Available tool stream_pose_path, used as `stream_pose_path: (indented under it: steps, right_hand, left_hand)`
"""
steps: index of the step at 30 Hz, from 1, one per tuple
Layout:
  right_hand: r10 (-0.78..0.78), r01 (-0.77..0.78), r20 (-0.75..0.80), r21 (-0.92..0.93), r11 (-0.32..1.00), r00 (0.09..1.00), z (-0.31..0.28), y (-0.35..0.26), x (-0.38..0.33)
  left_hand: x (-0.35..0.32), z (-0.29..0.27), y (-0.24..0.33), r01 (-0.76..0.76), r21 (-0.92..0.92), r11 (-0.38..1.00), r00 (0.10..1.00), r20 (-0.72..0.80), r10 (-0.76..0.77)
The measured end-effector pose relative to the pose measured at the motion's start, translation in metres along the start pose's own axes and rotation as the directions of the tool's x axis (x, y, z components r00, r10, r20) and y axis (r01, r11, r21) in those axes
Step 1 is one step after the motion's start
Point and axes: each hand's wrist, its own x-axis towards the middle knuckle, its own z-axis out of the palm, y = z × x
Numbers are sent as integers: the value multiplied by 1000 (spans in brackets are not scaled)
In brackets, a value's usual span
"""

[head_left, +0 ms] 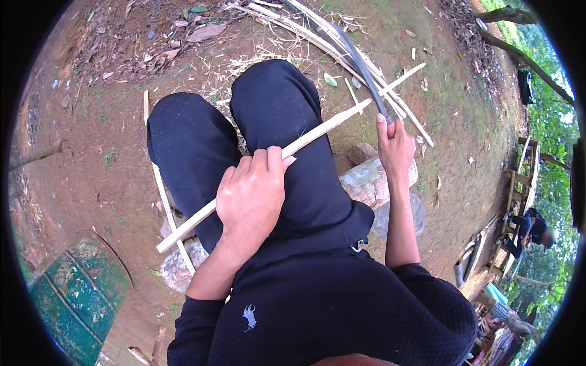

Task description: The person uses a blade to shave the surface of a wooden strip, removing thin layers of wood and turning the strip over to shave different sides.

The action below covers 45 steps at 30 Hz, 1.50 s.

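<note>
A pale, split wooden stick lies slantwise over my thighs, its far end up to the right. My left hand is wrapped round the stick near its middle, knuckles up. Off my right knee, my right hand grips the near end of a machete with a long, dark, slightly curved blade. That blade points away from me and crosses the stick near its far end; whether the two touch, I cannot tell. The handle is mostly hidden in my fist.
Long pale strips lie on the ground ahead, with shavings by my knees. Another strip is left of my legs. A log shows under me. A green barrel stands lower left. A person is far right.
</note>
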Motion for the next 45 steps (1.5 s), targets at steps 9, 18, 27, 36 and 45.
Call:
stream_pose_path:
  steps: [9, 18, 27, 36, 45]
  right_hand:
    - [-53, 17, 77, 401, 916, 996, 0, -41, -42]
    - [-471, 494, -169, 140, 858, 866, -11, -48, -35]
    - [88, -88, -62, 9, 996, 994, -1, 14, 11]
    - [44, -55, 49, 243, 968, 998, 23, 2, -23]
    - [100, -97, -51, 59, 994, 994, 30, 46, 1]
  left_hand:
    - [5, 4, 0, 48, -60, 997, 998, 48, -46]
    - [1, 11, -12, 77, -293, 953, 997, 35, -70]
    - [-7, 2, -9, 44, -62, 997, 999, 29, -42]
    - [4, -3, -1, 26, 4, 1000, 997, 66, -26]
    - [-2, -11, -9, 36, -10, 999, 996, 81, -35]
